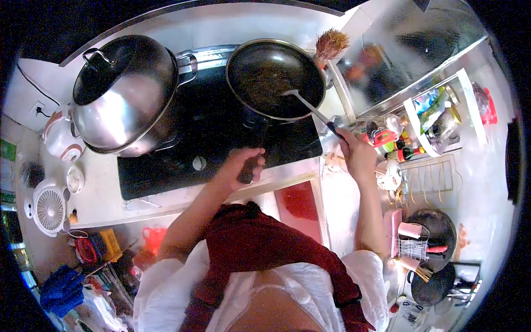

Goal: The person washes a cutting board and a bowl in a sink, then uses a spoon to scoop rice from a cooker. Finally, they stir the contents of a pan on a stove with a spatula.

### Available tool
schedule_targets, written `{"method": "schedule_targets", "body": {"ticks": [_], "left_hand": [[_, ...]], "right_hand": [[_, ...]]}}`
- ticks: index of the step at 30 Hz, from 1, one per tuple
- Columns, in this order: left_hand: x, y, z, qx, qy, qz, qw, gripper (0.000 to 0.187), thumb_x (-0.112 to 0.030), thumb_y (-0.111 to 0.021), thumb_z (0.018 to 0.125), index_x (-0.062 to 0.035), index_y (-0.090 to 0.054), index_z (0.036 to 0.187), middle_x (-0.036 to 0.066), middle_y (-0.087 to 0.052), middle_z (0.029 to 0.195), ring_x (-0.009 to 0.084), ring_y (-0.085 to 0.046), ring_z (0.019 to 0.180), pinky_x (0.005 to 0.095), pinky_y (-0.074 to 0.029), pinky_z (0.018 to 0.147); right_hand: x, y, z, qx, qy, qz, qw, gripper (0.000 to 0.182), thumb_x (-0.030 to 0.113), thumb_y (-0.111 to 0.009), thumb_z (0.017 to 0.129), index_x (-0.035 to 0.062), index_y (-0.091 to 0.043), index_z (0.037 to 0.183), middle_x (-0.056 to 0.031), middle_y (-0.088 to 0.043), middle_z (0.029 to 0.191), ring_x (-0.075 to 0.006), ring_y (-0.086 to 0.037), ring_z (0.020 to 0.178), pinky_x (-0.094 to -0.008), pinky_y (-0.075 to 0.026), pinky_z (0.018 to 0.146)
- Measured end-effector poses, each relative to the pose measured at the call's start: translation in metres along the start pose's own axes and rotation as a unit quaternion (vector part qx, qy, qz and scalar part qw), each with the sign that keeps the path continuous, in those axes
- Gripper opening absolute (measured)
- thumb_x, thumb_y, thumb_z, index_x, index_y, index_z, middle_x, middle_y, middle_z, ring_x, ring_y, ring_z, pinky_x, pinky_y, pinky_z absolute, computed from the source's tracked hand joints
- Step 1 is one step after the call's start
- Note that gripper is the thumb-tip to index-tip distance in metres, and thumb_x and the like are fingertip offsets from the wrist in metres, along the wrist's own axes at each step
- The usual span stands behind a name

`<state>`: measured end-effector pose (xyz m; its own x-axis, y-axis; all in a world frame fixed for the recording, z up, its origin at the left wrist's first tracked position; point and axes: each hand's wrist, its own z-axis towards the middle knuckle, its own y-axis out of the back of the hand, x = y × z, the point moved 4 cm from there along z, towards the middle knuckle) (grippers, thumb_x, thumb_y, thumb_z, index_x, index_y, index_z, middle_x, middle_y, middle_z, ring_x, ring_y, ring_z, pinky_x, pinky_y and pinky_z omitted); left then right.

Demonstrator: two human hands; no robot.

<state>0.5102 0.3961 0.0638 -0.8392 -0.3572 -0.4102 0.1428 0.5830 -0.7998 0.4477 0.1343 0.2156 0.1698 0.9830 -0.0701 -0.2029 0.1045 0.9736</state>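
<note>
A dark wok [265, 72] sits on the right side of the black glass stove [204, 119]. My left hand [246, 166] is closed round the wok's dark handle at the front of the stove. A metal spatula [310, 107] with a black grip is held in my right hand [354, 146], its head resting inside the wok, near the right of the pan's bottom. The wok's inside looks dark, and I cannot make out any food in it.
A large steel pot [127, 105] with a domed lid stands at the left. A brush [331, 45] is behind the wok. Sauce bottles [406, 154] and a wire rack [431, 180] line the right. A rice cooker [62, 135] and small fan [50, 206] are at far left.
</note>
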Motion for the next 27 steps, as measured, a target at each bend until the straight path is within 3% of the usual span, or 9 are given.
{"method": "schedule_targets", "body": {"ticks": [4, 10, 11, 14, 18, 19, 24, 26, 27], "left_hand": [[-0.002, -0.001, 0.000, -0.013, 0.004, -0.003, 1.000, 0.027, -0.025, -0.059, 0.086, -0.0065, -0.053, 0.105, 0.003, -0.055, 0.077, 0.0122, -0.046, 0.054, 0.0257, -0.039, 0.048], [0.001, -0.002, -0.003, -0.008, -0.003, -0.018, 1.000, 0.025, -0.024, -0.059, 0.086, -0.0060, -0.054, 0.103, 0.003, -0.056, 0.075, 0.0124, -0.046, 0.054, 0.0257, -0.039, 0.048], [0.001, -0.001, -0.001, -0.003, -0.009, -0.018, 1.000, 0.025, -0.024, -0.059, 0.086, -0.0059, -0.054, 0.103, 0.003, -0.056, 0.074, 0.0125, -0.046, 0.053, 0.0257, -0.039, 0.048], [0.000, -0.001, 0.001, 0.008, 0.002, -0.015, 1.000, 0.025, -0.023, -0.058, 0.086, -0.0063, -0.055, 0.103, 0.003, -0.056, 0.075, 0.0124, -0.046, 0.053, 0.0251, -0.039, 0.048], [0.001, 0.001, -0.001, -0.006, -0.011, -0.016, 1.000, 0.024, -0.023, -0.058, 0.086, -0.0066, -0.055, 0.104, 0.003, -0.056, 0.075, 0.0125, -0.047, 0.053, 0.0253, -0.039, 0.048], [0.002, 0.004, 0.001, 0.000, -0.007, -0.039, 0.999, 0.023, -0.022, -0.058, 0.087, -0.0053, -0.055, 0.102, 0.006, -0.057, 0.075, 0.0151, -0.049, 0.054, 0.0283, -0.041, 0.048], [0.001, 0.009, 0.004, -0.004, -0.004, -0.041, 0.999, 0.023, -0.023, -0.058, 0.087, -0.0040, -0.056, 0.100, 0.009, -0.059, 0.076, 0.0171, -0.052, 0.056, 0.0309, -0.043, 0.048], [0.003, 0.008, 0.005, 0.019, 0.012, -0.059, 0.998, 0.027, -0.028, -0.057, 0.089, -0.0034, -0.055, 0.101, 0.009, -0.059, 0.077, 0.0179, -0.053, 0.057, 0.0309, -0.044, 0.049], [0.004, 0.008, 0.006, 0.019, 0.014, -0.061, 0.998, 0.027, -0.028, -0.057, 0.089, -0.0034, -0.055, 0.101, 0.009, -0.059, 0.077, 0.0179, -0.053, 0.057, 0.0309, -0.044, 0.049]], "right_hand": [[-0.002, 0.012, 0.005, -0.022, 0.015, 0.042, 0.999, 0.026, 0.016, -0.059, 0.085, 0.0207, -0.062, 0.111, -0.0117, -0.064, 0.087, -0.0333, -0.062, 0.071, -0.0400, -0.049, 0.061], [0.023, 0.026, -0.003, 0.031, 0.062, 0.160, 0.985, 0.025, 0.018, -0.059, 0.087, 0.0176, -0.062, 0.111, -0.0142, -0.066, 0.087, -0.0323, -0.064, 0.077, -0.0399, -0.049, 0.065], [0.035, 0.022, 0.009, 0.106, 0.014, 0.139, 0.984, 0.025, 0.021, -0.057, 0.088, 0.0164, -0.061, 0.112, -0.0162, -0.065, 0.085, -0.0327, -0.064, 0.076, -0.0387, -0.049, 0.065], [0.037, -0.013, 0.035, 0.049, 0.036, 0.213, 0.975, 0.026, 0.027, -0.052, 0.091, 0.0202, -0.059, 0.115, -0.0176, -0.065, 0.084, -0.0360, -0.063, 0.075, -0.0446, -0.049, 0.064], [0.021, -0.022, 0.037, 0.126, -0.004, 0.344, 0.930, 0.028, 0.027, -0.051, 0.093, 0.0190, -0.059, 0.117, -0.0137, -0.065, 0.078, -0.0228, -0.063, 0.065, -0.0355, -0.049, 0.064], [0.026, -0.018, 0.038, 0.125, -0.008, 0.373, 0.919, 0.027, 0.018, -0.050, 0.093, 0.0092, -0.060, 0.117, -0.0012, -0.057, 0.074, -0.0083, -0.052, 0.063, -0.0253, -0.045, 0.061], [0.024, -0.062, 0.075, 0.105, -0.051, 0.469, 0.876, 0.029, 0.020, -0.051, 0.093, 0.0100, -0.060, 0.118, -0.0001, -0.054, 0.070, -0.0084, -0.049, 0.062, -0.0247, -0.042, 0.059], [0.027, -0.035, 0.074, 0.070, -0.023, 0.369, 0.926, 0.029, 0.017, -0.049, 0.093, 0.0117, -0.060, 0.120, -0.0006, -0.052, 0.069, -0.0082, -0.048, 0.061, -0.0246, -0.041, 0.058], [0.030, -0.025, 0.071, 0.018, 0.009, 0.313, 0.950, 0.028, 0.016, -0.052, 0.092, 0.0159, -0.060, 0.119, -0.0038, -0.057, 0.071, -0.0136, -0.053, 0.060, -0.0291, -0.044, 0.056]]}}
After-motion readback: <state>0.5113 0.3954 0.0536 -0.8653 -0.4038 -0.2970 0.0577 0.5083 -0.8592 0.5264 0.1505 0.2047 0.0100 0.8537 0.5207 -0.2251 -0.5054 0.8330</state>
